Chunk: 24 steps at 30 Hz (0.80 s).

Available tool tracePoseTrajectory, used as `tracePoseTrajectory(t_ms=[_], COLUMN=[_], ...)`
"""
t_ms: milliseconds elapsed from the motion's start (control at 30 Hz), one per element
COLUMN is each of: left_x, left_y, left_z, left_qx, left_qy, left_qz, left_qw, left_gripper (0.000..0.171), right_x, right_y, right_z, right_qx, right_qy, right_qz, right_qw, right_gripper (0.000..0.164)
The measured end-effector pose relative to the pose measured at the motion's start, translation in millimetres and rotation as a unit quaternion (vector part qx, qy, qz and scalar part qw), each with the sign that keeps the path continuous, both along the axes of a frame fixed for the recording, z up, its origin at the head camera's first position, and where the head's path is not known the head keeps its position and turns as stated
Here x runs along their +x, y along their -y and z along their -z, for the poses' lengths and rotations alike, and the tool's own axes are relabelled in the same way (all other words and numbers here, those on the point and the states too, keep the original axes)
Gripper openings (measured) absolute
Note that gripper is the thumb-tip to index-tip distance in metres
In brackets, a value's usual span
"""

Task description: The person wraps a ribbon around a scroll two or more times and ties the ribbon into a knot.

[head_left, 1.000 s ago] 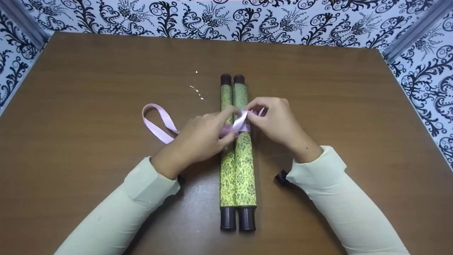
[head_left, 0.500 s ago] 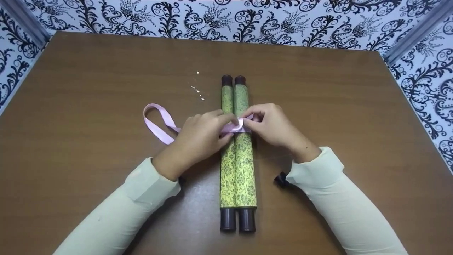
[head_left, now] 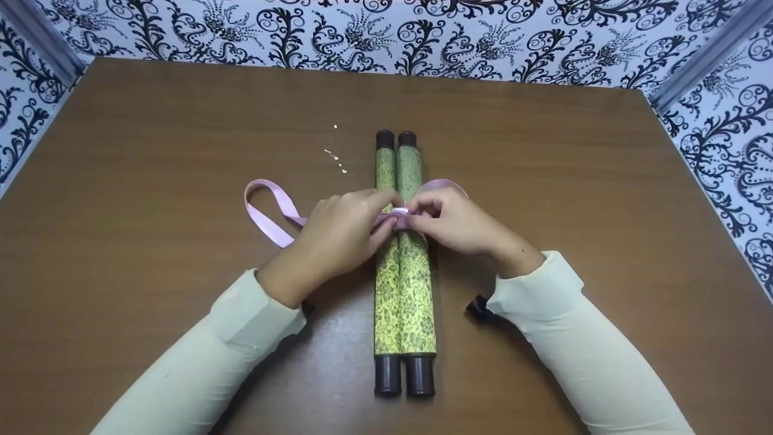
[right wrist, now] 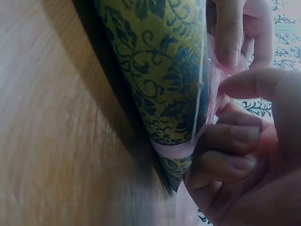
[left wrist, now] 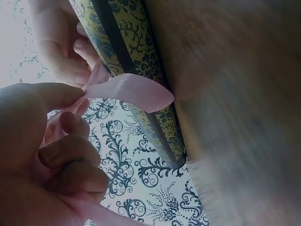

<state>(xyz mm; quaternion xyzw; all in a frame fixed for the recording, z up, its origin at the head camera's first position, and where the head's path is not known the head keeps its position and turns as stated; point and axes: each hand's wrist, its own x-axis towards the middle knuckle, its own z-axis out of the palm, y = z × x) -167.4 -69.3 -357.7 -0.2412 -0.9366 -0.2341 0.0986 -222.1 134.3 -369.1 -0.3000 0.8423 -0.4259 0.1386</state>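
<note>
In the head view, a scroll with two parallel rolls lies lengthwise on the table: a left roll [head_left: 387, 302] and a right roll [head_left: 416, 302], yellow-green with dark floral print and dark end knobs. A pink satin ribbon [head_left: 272, 232] wraps both rolls; the left wrist view shows this ribbon [left wrist: 131, 92] passing round one roll. My left hand [head_left: 344, 226] pinches the ribbon over the left roll. From the right, my right hand [head_left: 462, 220] pinches it over the right roll, almost touching the left fingertips. The fingers partly hide the crossing of the ribbon.
The brown wooden table [head_left: 181, 139] extends around the scroll. Small white flecks [head_left: 335, 157] lie left of its far end. A black object [head_left: 479, 308] shows at the right cuff. Black-and-white patterned wallpaper [head_left: 362, 36] stands behind the table.
My right hand has moved down and left, bringing the ribbon strand flat against the rolls. A curve of ribbon now shows behind the right hand. My left hand has stayed nearly still.
</note>
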Motion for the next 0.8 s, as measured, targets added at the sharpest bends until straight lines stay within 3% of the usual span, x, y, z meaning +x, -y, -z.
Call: tracePoseTrajectory(t_ms=[267,433,567,800], left_x=[-0.5,0.0,0.4,1.4], left_y=[1,1,1,0], left_z=[-1.8,-1.4,-0.2,-0.9], left_qx=[-0.007,-0.009,-0.01,-0.008], left_qy=[0.015,0.022,0.023,0.031], left_qz=[0.0,-0.001,0.0,0.001], left_qw=[0.9999,0.9997,0.9997,0.9995], left_gripper=[0.015,0.017,0.017,0.017], right_x=[2.0,4.4,8.0,17.3], right_y=[-2,-4,-3,2], right_z=[-1.7,-1.8,-1.7,-5.9], right_qx=[-0.011,-0.012,0.011,0.087], right_qy=[0.066,0.071,0.059,-0.024], right_qz=[-0.036,-0.05,-0.036,0.01], right_qw=[0.997,0.996,0.998,0.996], right_gripper=[0.008,0.008,0.015,0.02])
